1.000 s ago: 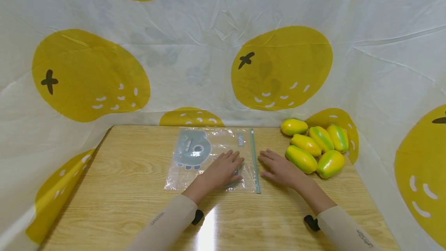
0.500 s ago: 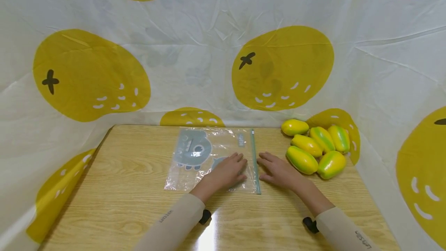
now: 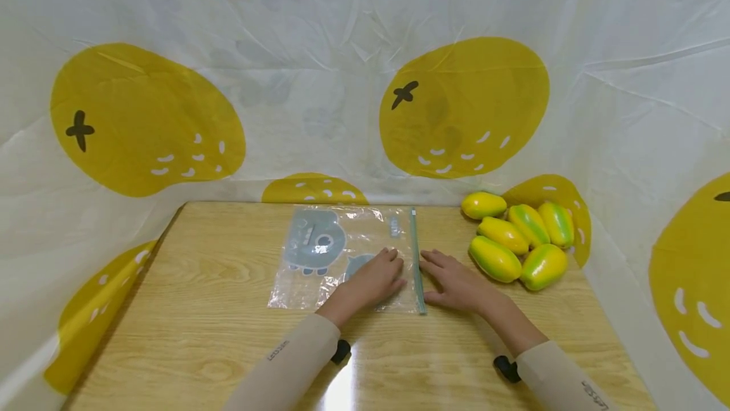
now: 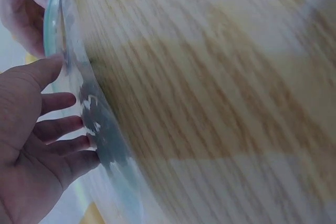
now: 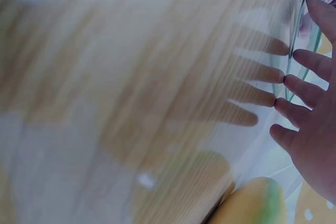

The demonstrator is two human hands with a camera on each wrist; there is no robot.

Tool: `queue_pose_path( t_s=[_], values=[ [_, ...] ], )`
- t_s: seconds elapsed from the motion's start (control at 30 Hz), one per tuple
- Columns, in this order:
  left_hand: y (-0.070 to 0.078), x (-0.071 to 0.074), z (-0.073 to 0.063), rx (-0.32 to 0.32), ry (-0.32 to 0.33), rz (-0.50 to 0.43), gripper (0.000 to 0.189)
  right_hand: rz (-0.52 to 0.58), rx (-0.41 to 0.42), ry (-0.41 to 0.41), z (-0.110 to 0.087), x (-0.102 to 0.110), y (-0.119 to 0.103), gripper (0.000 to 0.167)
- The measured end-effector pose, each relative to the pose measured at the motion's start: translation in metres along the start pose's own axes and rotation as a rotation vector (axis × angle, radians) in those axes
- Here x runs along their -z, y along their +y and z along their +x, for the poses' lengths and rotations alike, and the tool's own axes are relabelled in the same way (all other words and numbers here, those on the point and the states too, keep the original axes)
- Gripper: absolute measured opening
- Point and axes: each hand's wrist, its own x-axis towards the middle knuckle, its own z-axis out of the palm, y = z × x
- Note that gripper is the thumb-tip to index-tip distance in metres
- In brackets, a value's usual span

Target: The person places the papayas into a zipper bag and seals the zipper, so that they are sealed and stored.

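Note:
A clear plastic zip bag (image 3: 310,287) with blue cartoon prints lies flat on the wooden table. Its green zip strip (image 3: 417,259) runs along the right side. My left hand (image 3: 373,279) rests on the bag just left of that strip, and in the left wrist view its fingertips (image 4: 79,123) touch the film. Beside the strip's right side is my right hand (image 3: 456,281), its fingers spread. In the right wrist view, several right fingertips (image 5: 281,103) meet the tabletop, while the thumb reaches to the strip's edge. Neither hand holds anything.
Several yellow-green papayas (image 3: 495,259) lie grouped at the right back of the table (image 3: 217,335), close beyond my right hand. White cloth (image 3: 319,120) with large yellow fruit prints walls in the back and both sides.
My left hand has slid right over the bag, closer to the zip strip. My right hand has shifted slightly left, up to the strip. The bag and papayas stay in place.

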Motion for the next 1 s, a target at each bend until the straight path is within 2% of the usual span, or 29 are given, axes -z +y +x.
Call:
queue_pose_path(
  t_s=[0.2,0.4,0.6,0.67,0.83,1.0],
  values=[
    [0.004,-0.003,0.002,0.010,0.057,0.009,0.044,-0.023,-0.013,-0.012,0.000,-0.003,-0.001,0.079],
    [0.010,-0.004,0.004,0.095,0.067,-0.062,0.050,-0.014,-0.032,-0.033,0.000,-0.004,-0.001,0.090],
    [0.018,-0.003,0.009,0.210,0.055,-0.139,0.068,0.026,-0.032,-0.030,0.001,-0.005,0.001,0.104],
    [0.020,-0.003,0.011,0.241,0.048,-0.138,0.072,0.040,-0.034,-0.026,0.002,-0.006,0.002,0.105],
    [0.024,-0.006,0.014,0.282,0.045,-0.121,0.078,0.063,-0.043,-0.029,0.003,-0.007,0.003,0.106],
    [0.028,-0.007,0.015,0.325,0.032,-0.150,0.086,0.076,-0.047,-0.034,0.004,-0.007,0.002,0.106]
  ],
)
